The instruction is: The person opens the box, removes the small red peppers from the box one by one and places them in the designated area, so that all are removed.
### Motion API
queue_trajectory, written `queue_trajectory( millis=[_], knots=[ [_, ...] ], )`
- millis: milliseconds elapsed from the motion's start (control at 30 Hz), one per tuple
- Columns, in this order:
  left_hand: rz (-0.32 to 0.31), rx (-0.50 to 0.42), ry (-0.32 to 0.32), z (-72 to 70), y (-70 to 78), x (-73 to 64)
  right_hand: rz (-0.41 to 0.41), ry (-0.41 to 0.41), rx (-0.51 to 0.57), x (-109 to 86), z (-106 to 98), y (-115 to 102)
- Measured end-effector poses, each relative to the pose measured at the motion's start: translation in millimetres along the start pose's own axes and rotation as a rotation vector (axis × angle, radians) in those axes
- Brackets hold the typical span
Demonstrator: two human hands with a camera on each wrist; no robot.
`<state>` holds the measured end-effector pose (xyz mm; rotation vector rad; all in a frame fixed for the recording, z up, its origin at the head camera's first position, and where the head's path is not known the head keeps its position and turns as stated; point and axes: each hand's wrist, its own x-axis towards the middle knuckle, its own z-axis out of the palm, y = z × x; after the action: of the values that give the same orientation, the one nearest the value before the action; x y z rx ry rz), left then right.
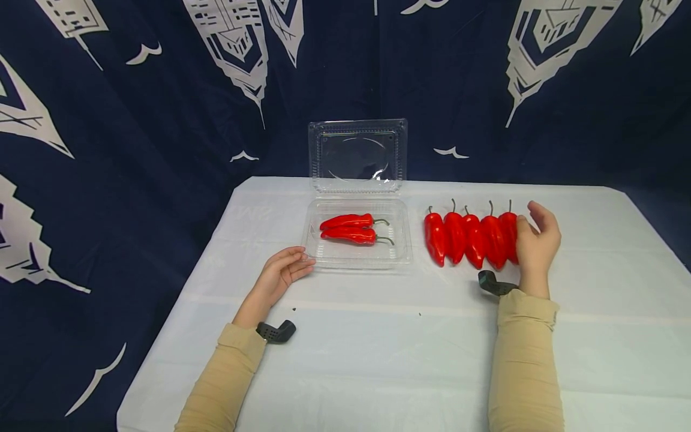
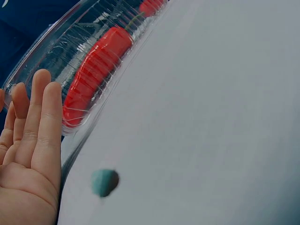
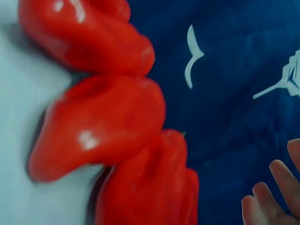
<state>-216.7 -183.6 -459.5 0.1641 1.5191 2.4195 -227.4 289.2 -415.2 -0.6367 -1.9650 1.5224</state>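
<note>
A clear plastic clamshell box (image 1: 356, 263) lies on the table with its lid raised; two red peppers (image 1: 348, 235) rest inside it, stems pointing right. My left hand (image 1: 278, 276) is at the box's front left corner, fingers extended; whether they touch it I cannot tell. The left wrist view shows the palm and one boxed pepper (image 2: 96, 70) through the plastic. To the right, several red peppers (image 1: 474, 240) lie side by side, stems away from me. My right hand (image 1: 538, 243) is beside the rightmost pepper, its fingers loosely bent. In the right wrist view, fingers (image 3: 267, 201) show apart from the peppers (image 3: 98, 122).
The upright lid (image 1: 356, 156) stands at the table's back edge, against a dark blue patterned cloth (image 1: 442, 90). White cloth covers the table (image 1: 388, 360). A small dark speck (image 1: 294, 309) lies in front of the left hand.
</note>
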Motion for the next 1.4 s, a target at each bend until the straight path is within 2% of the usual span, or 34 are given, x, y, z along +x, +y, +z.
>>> queue_trajectory(
  millis=[167, 467, 533, 633, 767, 833, 933, 1167, 1400],
  knots=[
    [-0.003, 0.001, 0.002, -0.5, -0.1, 0.3, -0.076, 0.009, 0.070, -5.8, 5.7, -12.0],
    [-0.001, 0.004, -0.001, -0.8, -0.1, 0.4, -0.153, -0.073, 0.103, -16.6, 21.5, -26.9],
    [-0.002, 0.004, 0.001, -1.0, -0.4, 0.6, -0.156, -0.099, 0.152, -13.7, 25.4, -21.6],
    [-0.003, 0.001, 0.002, -1.1, -0.7, 1.0, -0.151, -0.133, 0.164, -15.1, 30.6, -22.4],
    [-0.002, 0.002, -0.004, -1.7, -1.3, 1.6, -0.158, -0.162, 0.127, -13.6, 40.3, -17.8],
    [-0.001, 0.003, -0.006, -1.8, -1.4, 1.8, -0.179, -0.185, 0.127, -5.8, 47.1, -3.7],
    [0.000, 0.002, -0.006, -1.5, -1.4, 1.6, -0.188, -0.226, 0.169, -4.8, 54.8, 2.4],
    [0.000, -0.002, -0.009, -1.3, -1.6, 1.9, -0.232, -0.301, 0.101, -45.9, 57.7, -47.1],
    [0.008, -0.012, -0.015, -2.0, -2.4, 2.1, -0.263, -0.378, 0.098, -57.5, 71.3, -51.3]
  ],
)
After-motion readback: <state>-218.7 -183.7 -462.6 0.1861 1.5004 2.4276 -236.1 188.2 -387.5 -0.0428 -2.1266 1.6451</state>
